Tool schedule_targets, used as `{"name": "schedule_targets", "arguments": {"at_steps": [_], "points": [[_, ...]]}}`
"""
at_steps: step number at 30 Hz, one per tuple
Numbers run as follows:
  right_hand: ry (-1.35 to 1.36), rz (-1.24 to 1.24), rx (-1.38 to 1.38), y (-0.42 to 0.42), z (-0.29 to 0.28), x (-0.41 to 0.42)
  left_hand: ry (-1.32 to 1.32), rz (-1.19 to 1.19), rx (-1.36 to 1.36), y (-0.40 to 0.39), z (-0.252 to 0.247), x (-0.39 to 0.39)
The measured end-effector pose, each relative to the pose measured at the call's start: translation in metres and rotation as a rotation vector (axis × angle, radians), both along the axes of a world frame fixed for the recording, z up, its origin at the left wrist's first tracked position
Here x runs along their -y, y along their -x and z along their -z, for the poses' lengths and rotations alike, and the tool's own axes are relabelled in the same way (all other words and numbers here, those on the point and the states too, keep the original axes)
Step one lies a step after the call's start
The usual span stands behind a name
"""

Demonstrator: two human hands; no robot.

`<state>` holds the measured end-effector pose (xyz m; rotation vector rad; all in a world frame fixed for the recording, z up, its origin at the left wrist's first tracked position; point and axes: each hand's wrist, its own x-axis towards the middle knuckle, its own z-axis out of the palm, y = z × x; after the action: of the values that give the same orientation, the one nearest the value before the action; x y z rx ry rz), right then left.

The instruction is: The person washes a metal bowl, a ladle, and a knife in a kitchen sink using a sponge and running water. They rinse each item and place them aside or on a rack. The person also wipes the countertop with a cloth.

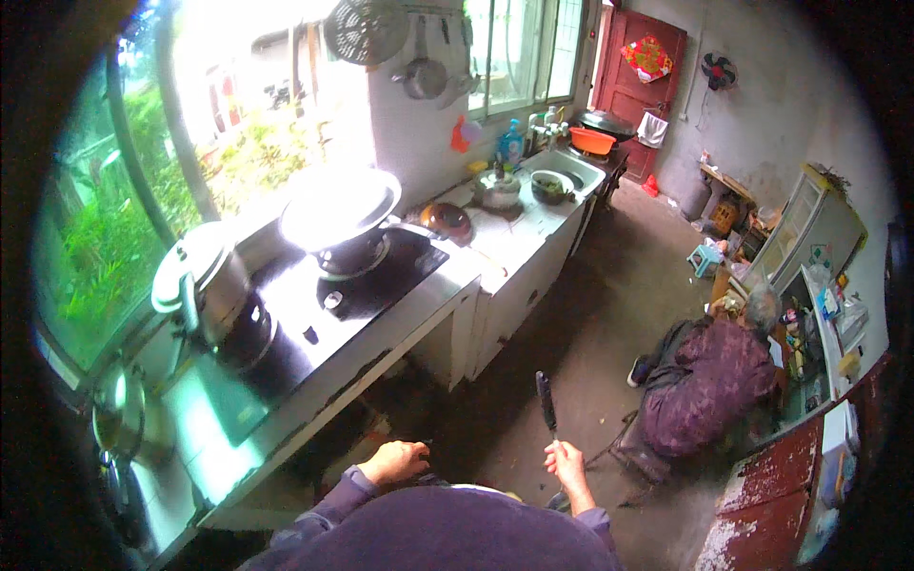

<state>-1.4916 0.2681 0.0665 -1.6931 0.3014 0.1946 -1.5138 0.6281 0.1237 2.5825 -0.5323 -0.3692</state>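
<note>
My right hand [568, 467] grips a utensil by its metal shank, with its black handle [546, 401] pointing up and away from me. The working end of that utensil is mostly hidden by my clothing. My left hand [396, 462] is low in front of the counter, its fingers curled. A small dark patch shows by its fingertips, and I cannot tell whether something is held. Between the hands, a pale curved rim [480, 489] peeks out from behind my torso. Ahead on the gas stove [385, 289] sits a brightly glared pan [350, 207] with a long handle.
A tall metal pot [218, 285] occupies the left burner. Along the counter stand a lidded pot [498, 189], a bowl of greens [551, 187] and a sink [589, 171]. At right, a person [714, 378] sits bent beside a cluttered cabinet [807, 228]. An orange basin [593, 141] is farther back.
</note>
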Motion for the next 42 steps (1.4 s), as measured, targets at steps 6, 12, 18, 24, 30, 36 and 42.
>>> {"name": "schedule_targets", "arguments": {"at_steps": [6, 12, 18, 24, 30, 36, 42], "points": [[-0.041, -0.18, -0.014, -0.111, -0.03, 0.033, -0.064, -0.081, 0.064, -0.113, -0.021, 0.038], [-0.11, -0.344, -0.075, -0.234, -0.028, 0.023, -0.095, -0.162, -0.063, -0.164, 0.02, 0.019], [-0.063, -0.529, 0.078, -0.407, -0.08, -0.012, -0.184, -0.154, -0.294, -0.223, 0.117, 0.001], [-0.057, -0.554, 0.257, -0.569, -0.221, -0.039, -0.066, -0.241, -0.504, -0.277, 0.168, -0.028], [-0.061, -0.61, 0.554, -0.713, -0.321, -0.089, 0.333, -0.547, -0.445, -0.283, 0.152, -0.008], [-0.276, -0.598, 0.647, -0.838, -0.397, -0.178, 0.452, -1.146, -0.336, -0.279, 0.145, 0.053], [-0.466, -0.599, 0.683, -0.955, -0.396, -0.235, 0.473, -1.341, -0.232, -0.389, 0.106, 0.066]]}}
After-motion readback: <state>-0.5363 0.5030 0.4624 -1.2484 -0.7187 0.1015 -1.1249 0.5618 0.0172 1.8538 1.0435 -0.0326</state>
